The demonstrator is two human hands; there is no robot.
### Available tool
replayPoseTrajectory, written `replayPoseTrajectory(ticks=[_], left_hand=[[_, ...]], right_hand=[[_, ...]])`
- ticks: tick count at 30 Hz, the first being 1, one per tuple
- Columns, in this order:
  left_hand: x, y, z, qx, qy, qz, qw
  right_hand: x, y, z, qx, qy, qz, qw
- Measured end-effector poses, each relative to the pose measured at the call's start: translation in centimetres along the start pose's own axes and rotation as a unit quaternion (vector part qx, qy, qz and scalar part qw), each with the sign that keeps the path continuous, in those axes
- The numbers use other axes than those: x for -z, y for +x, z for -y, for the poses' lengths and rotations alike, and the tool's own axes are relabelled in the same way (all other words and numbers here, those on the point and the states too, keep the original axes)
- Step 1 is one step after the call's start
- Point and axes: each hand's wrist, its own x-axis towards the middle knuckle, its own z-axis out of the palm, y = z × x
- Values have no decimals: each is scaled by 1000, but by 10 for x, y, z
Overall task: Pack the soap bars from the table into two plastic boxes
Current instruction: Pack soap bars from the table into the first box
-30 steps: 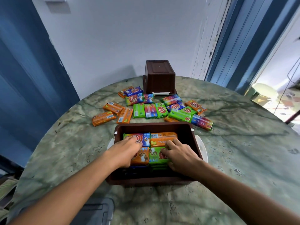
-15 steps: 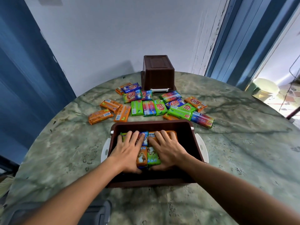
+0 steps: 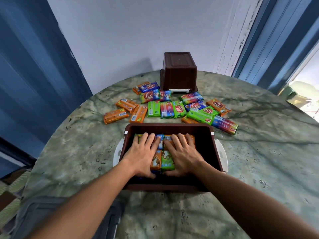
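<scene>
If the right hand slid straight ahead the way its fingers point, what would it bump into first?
Probably the far wall of the near brown box. The right hand lies flat on the soap bars in the box, fingers pointing away from the person; how big the gap is cannot be judged.

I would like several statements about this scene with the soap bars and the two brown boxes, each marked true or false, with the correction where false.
1. Both hands lie flat on the soap bars inside the near box. True: the left hand and the right hand press on them with straight fingers.
2. The far box stands upright and is full of soap. False: it stands upside down, bottom up.
3. Many soap bars lie on the table between the boxes. True.
4. The right hand holds an orange bar above the table. False: it rests inside the near box.
</scene>
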Motion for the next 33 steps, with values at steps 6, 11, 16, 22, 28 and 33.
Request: replayPoseTrajectory(ticks=[6,11,16,22,28,33], left_hand=[[-3,0,-2,11,2,0,1000],[-1,1,-2,15,-2,5,1000],[-2,2,-1,12,-5,2,1000],[5,4,7,-13,-22,25,999],[35,21,37,-90,-57,79,991],[53,33,49,-92,-138,151,975]], right_hand=[[0,-2,1,1,4,-10,1000],[-2,-1,1,-1,-5,-33,999],[-3,-2,0,-4,-8,-34,999],[6,-3,-4,-2,14,-1,1000],[34,0,-18,13,44,79,996],[49,5,-22,-6,137,130,982]])
